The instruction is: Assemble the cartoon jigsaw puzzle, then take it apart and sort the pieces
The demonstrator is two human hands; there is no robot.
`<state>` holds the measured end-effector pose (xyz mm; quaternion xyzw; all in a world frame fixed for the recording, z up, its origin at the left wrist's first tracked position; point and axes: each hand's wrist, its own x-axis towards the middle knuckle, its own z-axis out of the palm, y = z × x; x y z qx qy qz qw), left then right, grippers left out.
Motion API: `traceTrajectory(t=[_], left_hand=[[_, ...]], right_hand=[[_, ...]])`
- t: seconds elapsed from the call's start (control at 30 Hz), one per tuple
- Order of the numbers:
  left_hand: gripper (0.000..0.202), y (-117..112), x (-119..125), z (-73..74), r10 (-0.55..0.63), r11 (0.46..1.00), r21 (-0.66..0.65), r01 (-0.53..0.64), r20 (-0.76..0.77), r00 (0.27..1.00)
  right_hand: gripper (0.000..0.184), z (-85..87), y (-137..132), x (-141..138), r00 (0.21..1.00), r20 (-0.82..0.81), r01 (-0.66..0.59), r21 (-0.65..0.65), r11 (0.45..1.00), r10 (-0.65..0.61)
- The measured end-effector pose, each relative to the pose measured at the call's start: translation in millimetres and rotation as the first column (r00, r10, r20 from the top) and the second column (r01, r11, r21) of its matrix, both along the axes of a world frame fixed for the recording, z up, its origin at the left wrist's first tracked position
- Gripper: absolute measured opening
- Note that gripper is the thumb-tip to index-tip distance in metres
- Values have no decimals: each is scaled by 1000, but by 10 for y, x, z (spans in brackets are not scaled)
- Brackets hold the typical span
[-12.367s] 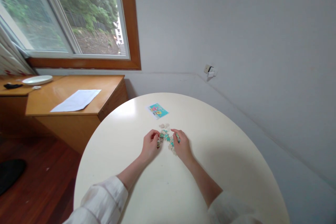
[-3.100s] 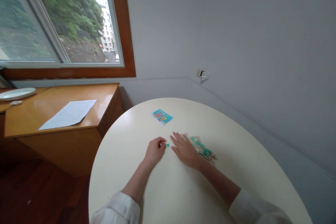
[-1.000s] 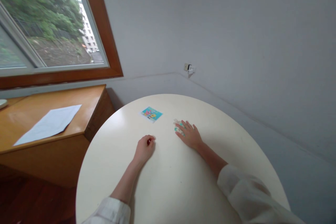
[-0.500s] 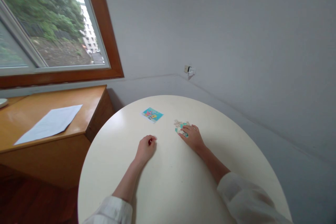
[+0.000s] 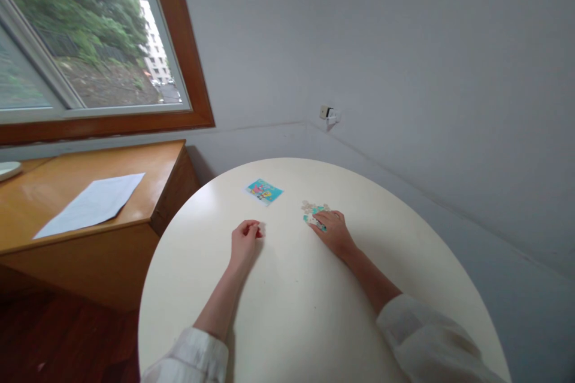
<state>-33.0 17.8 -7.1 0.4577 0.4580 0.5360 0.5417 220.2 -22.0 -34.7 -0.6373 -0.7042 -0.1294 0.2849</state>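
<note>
- Turning at the wrist, the left hand (image 5: 245,240) now aims more toward the far side of the table than half a second ago; its fingers are curled nearly closed, and a pale piece (image 5: 262,228) shows at the fingertips, though I cannot tell whether it is gripped.
- Beside it, to the right, the right hand (image 5: 335,232) has changed little: half open, fingers loosely bent, thumb set apart, over the near side of the puzzle pieces (image 5: 309,208); whether it has hold of any is hidden.
- Judging from this, the change lies with the left hand and its piece, while the right hand attends to the pile.
- Across the round off-white surface (image 5: 287,311), a picture card (image 5: 264,192) lies beyond the left hand; the pieces, teal and beige, lie farther right, in a heap partly covered by the right hand.
- Around the room from the left: a white plate (image 5: 9,170) and a sheet of paper (image 5: 92,204) on a wooden desk (image 5: 162,158), a window with a brown frame (image 5: 179,24) above, then a wall socket (image 5: 324,112) on the pale wall (image 5: 426,72).
</note>
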Motion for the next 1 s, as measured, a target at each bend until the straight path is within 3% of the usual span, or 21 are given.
traceTrajectory(t=[0.07, 0.13, 0.23, 0.5, 0.8, 1.0], left_hand=[[8, -4, -10, 58, -25, 991, -118, 57, 258, 966], [12, -10, -21, 112, -39, 958, -236, 166, 463, 885], [27, -20, -38, 163, -41, 890, -339, 304, 605, 795], [39, 4, -92, 137, -37, 849, -361, 386, 688, 725], [46, 28, -138, 79, -167, 778, -320, 540, 724, 670], [46, 46, -147, 78, -202, 778, -297, 553, 715, 669]], right_hand=[[31, 11, -4, -7, 1000, -8, 6, -25, 1000, -6], [30, 15, -2, -10, 1000, -14, 5, -36, 999, -5], [28, 15, 4, -3, 1000, -24, -13, -38, 999, 12], [29, 63, -51, -68, 992, -49, -115, -7, 993, 114], [25, 421, -44, -977, 943, -41, -326, 102, 940, 331], [41, 241, 44, -1269, 889, -112, -445, 28, 895, 445]])
